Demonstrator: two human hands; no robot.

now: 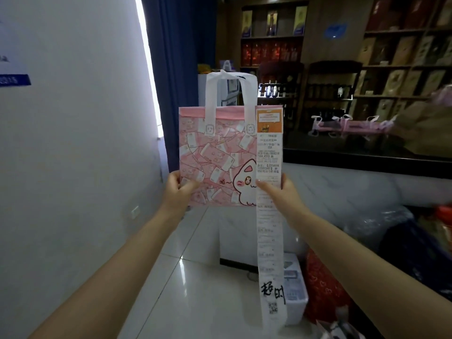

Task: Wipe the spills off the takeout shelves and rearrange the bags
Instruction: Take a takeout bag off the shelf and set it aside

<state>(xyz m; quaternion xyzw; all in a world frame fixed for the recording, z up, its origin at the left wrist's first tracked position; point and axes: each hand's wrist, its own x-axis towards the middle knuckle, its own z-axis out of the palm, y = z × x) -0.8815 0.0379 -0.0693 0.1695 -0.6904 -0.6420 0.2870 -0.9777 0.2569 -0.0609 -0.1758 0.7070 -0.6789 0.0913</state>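
Your left hand (178,189) and right hand (281,194) grip the pink bag (215,155) by its lower corners. Its long receipt (269,228) hangs down over a white box (296,289) and red bag (322,289) on the floor.

Dim room, soft blur; daylight strip beside curtain (168,69); wide-angle edge bending.

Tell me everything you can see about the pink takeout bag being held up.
The pink bag is flat and upright, seemingly non-woven fabric, printed with banknotes and a white cartoon cat, with two white loop handles. The left hand and right hand pinch its lower corners. A long printed receipt hangs down its right edge.
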